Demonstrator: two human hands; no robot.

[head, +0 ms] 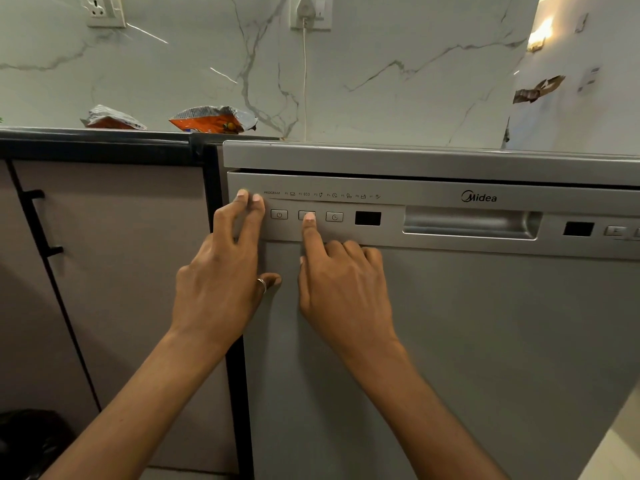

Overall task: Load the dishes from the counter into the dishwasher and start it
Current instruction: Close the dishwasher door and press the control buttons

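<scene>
Below two snack bags [214, 120], the right hand [341, 289] presses a button [304, 213] on the dishwasher [450, 341] with its straight index, others curled; the left hand [214, 289] touches the panel [388, 199], fingers spread.

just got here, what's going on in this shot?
A person is at the closed dishwasher, working its control panel. The right hand presses the second button with its index finger, between the power button and the timer button. The left hand rests two fingertips on the panel's left end. The display is dark.

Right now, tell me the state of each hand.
Left hand: open, touching the dishwasher control panel at its left end, holding nothing.
Right hand: open, index finger pressing the middle panel button, holding nothing.
</scene>
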